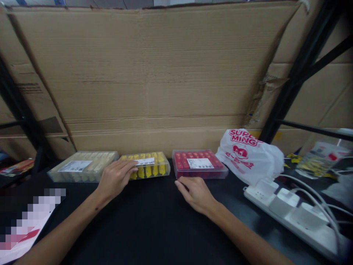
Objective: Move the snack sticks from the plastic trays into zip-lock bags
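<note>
Three clear plastic boxes stand in a row at the back of the black table. Cream-coloured packs fill the left box [95, 165], yellow packs the middle box [156, 165], and red packs the right box [193, 158]; each bears a white label. My left hand [117, 175] lies over the left end of the yellow box, its fingers together on the lid and wrapped over its edge. Just in front of the red box is my right hand [194, 191], fingers curled in near the box's front edge; whether it grips anything is hidden.
A cardboard sheet [165, 73] rises behind the boxes. On the right are a white plastic bag [248, 158], a white power strip [292, 217] with plugs and cables, and a clear packet [320, 160]. Papers [35, 224] lie at the left, and black metal posts [292, 77] flank the table.
</note>
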{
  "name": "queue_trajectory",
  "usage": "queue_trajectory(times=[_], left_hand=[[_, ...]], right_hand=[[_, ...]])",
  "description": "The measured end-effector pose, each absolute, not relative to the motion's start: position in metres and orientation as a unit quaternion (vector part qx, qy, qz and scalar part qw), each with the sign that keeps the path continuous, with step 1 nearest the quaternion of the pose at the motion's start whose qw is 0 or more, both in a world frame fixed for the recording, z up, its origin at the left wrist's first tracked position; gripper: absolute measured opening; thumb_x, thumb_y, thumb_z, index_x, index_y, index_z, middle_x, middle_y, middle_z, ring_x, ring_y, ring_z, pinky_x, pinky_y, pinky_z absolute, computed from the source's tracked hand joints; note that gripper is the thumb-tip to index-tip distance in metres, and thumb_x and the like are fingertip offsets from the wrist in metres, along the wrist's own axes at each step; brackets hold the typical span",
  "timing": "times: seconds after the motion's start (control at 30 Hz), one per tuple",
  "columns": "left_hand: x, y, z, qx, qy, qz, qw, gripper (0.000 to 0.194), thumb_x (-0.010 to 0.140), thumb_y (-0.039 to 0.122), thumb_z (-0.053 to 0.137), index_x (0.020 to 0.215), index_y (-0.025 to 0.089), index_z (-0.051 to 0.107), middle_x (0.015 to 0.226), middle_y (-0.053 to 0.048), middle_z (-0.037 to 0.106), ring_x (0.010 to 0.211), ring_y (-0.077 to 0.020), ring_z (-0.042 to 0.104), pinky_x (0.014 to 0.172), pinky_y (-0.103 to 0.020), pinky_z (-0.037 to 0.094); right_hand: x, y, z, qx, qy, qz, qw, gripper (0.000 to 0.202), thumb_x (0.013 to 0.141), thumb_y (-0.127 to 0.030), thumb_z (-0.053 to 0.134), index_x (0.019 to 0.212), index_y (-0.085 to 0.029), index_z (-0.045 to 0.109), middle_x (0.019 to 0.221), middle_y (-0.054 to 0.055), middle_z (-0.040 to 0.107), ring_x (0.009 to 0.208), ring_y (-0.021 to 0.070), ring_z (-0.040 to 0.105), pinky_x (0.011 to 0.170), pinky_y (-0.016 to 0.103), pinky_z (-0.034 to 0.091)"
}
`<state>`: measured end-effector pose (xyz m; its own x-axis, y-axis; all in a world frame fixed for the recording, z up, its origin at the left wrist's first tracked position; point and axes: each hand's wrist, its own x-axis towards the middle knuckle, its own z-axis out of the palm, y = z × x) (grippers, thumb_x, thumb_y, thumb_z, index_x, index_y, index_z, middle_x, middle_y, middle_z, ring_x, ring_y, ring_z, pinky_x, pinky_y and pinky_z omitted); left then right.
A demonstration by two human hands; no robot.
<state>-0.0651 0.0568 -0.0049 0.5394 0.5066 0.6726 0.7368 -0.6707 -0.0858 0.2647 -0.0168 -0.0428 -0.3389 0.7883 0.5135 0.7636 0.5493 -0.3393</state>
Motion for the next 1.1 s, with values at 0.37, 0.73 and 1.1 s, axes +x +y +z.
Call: queue_trajectory(times=[0.37,0.73,1.1], left_hand=[[-0.057,0.029,0.014,-0.843,-0.236,-0.417,0.245,0.023,0.094,0.010,0.062,0.112,0.020,0.074,0.107,-0.008,0.081,0.096,-0.0250,0.077,0.089,-0.042,0.061],[-0.047,0.020,0.013,-0.862,-0.070,-0.367,0.341,0.046,0.083,0.007,0.080,0.127,0.007,0.069,0.119,-0.016,0.077,0.118,-0.0311,0.071,0.098,-0.049,0.060],[-0.048,0.014,0.013,-0.896,-0.152,-0.371,0.189,0.051,0.086,0.015,0.077,0.135,0.024,0.069,0.130,-0.010,0.074,0.123,-0.0294,0.068,0.110,-0.046,0.050]], right_hand=[[0.239,-0.017,-0.035,-0.391,-0.417,0.598,0.561,0.064,0.094,-0.067,0.054,0.138,-0.021,0.046,0.094,0.010,0.073,0.058,0.0218,0.071,0.040,0.030,0.053],[0.254,-0.017,-0.024,-0.313,-0.331,0.633,0.626,0.044,0.075,-0.030,0.085,0.113,-0.023,0.065,0.095,0.004,0.078,0.077,0.0197,0.072,0.072,0.033,0.056],[0.259,-0.015,-0.026,-0.318,-0.334,0.605,0.649,0.053,0.071,-0.022,0.081,0.120,-0.022,0.062,0.096,0.004,0.079,0.075,0.0203,0.073,0.069,0.033,0.055]])
